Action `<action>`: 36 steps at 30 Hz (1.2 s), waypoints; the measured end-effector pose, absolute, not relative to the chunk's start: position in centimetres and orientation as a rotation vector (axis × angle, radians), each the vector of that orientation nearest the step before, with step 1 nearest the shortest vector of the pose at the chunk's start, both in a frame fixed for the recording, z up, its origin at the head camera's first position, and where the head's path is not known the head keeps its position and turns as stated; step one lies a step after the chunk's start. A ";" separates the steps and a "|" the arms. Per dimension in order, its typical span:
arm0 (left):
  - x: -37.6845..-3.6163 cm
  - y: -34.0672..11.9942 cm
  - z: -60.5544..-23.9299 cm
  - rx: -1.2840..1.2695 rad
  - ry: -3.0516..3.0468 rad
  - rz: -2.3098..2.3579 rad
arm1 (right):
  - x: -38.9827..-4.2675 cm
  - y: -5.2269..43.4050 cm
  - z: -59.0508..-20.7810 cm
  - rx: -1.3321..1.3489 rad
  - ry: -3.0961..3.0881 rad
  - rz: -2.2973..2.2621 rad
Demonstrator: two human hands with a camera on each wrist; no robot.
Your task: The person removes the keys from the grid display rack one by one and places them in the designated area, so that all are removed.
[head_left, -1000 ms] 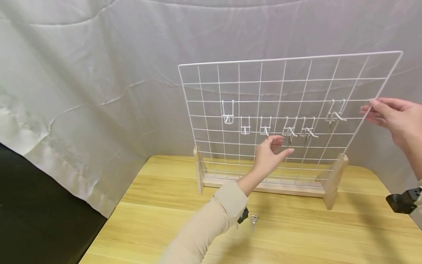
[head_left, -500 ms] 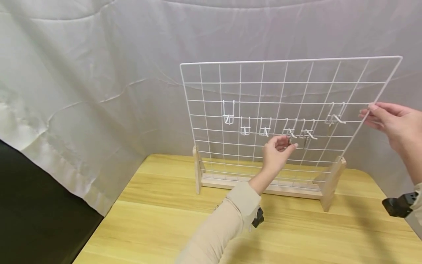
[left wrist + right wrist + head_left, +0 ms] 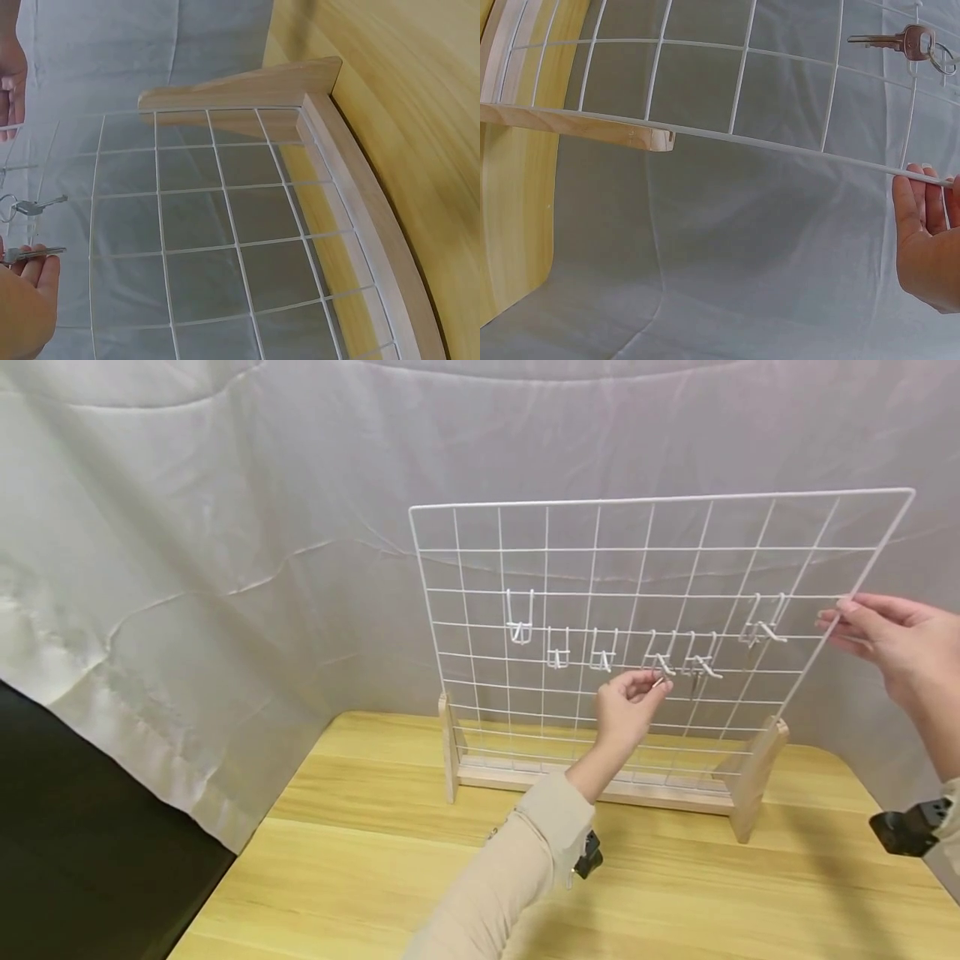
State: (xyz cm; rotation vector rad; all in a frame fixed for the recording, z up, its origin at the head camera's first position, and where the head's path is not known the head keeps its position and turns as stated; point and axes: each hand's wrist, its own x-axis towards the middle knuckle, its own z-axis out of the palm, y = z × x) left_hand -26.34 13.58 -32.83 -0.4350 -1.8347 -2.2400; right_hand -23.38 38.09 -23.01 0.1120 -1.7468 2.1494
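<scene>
My left hand (image 3: 625, 706) pinches a silver key (image 3: 37, 253) between thumb and fingers, just below a white double-wire hook (image 3: 660, 664) on the white grid panel (image 3: 600, 501). In the left wrist view a second key (image 3: 31, 206) hangs by its ring beside that hand. My right hand (image 3: 900, 631) holds the panel's right edge, thumb in front and fingers behind. Near it, a brownish key (image 3: 915, 43) hangs on a ring from the rightmost hook (image 3: 765, 628).
Three hooks without keys are on the left, one of them a higher hook (image 3: 519, 631). A wooden stand (image 3: 757, 781) carries the panel on the wooden table (image 3: 337, 877). Grey cloth (image 3: 300, 485) hangs behind. A small metal piece (image 3: 492, 833) shows beside the left sleeve.
My left hand has moved right from below the third hook to the key below the fourth and now pinches it. My right hand stays on the panel's edge.
</scene>
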 end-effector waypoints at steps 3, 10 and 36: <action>-26.3 13.3 -32.9 -0.445 -1.836 -2.229 | -23.5 38.1 -23.0 0.109 -1.739 2.153; -25.8 12.4 -32.8 -0.527 -1.894 -2.143 | -23.6 38.3 -23.3 0.197 -1.659 2.175; -24.3 10.4 -30.9 -0.604 -2.035 -2.220 | -23.5 38.1 -23.2 0.251 -1.599 2.249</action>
